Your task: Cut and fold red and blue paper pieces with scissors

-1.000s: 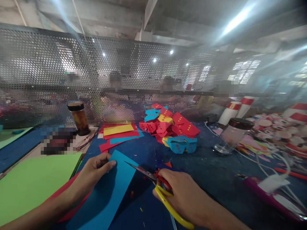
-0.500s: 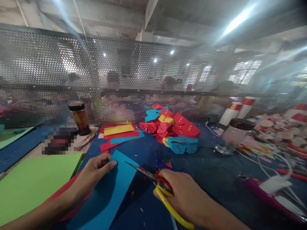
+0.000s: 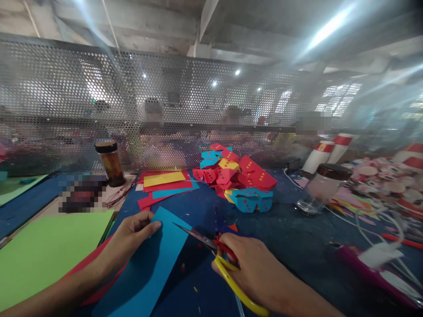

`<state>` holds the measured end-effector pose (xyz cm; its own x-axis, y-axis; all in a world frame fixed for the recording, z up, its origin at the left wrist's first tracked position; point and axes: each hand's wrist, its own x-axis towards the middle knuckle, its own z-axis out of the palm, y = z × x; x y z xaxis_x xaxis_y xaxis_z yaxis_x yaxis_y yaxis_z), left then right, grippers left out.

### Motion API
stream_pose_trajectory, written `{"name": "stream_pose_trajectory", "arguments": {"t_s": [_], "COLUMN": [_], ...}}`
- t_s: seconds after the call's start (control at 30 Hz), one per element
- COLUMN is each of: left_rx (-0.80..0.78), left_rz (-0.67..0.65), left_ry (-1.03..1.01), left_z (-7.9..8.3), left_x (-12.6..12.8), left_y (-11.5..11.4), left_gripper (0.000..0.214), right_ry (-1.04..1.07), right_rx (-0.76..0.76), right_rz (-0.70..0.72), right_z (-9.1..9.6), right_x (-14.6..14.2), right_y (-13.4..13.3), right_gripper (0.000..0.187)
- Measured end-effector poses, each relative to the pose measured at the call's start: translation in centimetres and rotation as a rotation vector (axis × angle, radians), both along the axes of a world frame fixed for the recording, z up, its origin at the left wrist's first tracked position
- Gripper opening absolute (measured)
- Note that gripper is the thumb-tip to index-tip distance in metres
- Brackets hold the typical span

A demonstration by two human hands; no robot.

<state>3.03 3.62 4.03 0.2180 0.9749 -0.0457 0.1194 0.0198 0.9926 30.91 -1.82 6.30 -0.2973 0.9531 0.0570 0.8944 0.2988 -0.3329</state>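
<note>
A strip of blue paper (image 3: 165,251) is pinched near its upper left corner between the thumb and fingers of my left hand (image 3: 140,226). My right hand (image 3: 246,255) grips scissors (image 3: 228,279) with one yellow and one red handle. One scissor blade lies across the top face of the blue paper, its tip pointing left; the other blade seems to be beneath the sheet, hidden. Red paper (image 3: 99,268) shows under my left forearm and the blue sheet.
Cut red, blue and yellow paper shapes with punched dots (image 3: 234,176) lie piled ahead, beside flat paper strips (image 3: 165,179). Light green sheets (image 3: 49,251) are at left. A jar of dark drink (image 3: 110,163) and a clear jar (image 3: 320,189) stand before a perforated metal screen (image 3: 178,97).
The scissors have shifted very slightly to the right. My left hand and the blue paper look the same.
</note>
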Motion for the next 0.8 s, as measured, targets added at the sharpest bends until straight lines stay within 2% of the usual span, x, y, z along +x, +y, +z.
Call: {"name": "stream_pose_trajectory", "arguments": {"t_s": [0.8], "left_rx": [0.011], "left_rz": [0.007], "left_ry": [0.003], "left_z": [0.35], "left_x": [0.1], "left_y": [-0.04], "left_gripper": [0.038], "right_ry": [0.002], "right_rx": [-0.012], "right_rz": [-0.013], "right_z": [-0.04], "right_x": [-0.05], "right_y": [-0.07], "right_gripper": [0.013]}}
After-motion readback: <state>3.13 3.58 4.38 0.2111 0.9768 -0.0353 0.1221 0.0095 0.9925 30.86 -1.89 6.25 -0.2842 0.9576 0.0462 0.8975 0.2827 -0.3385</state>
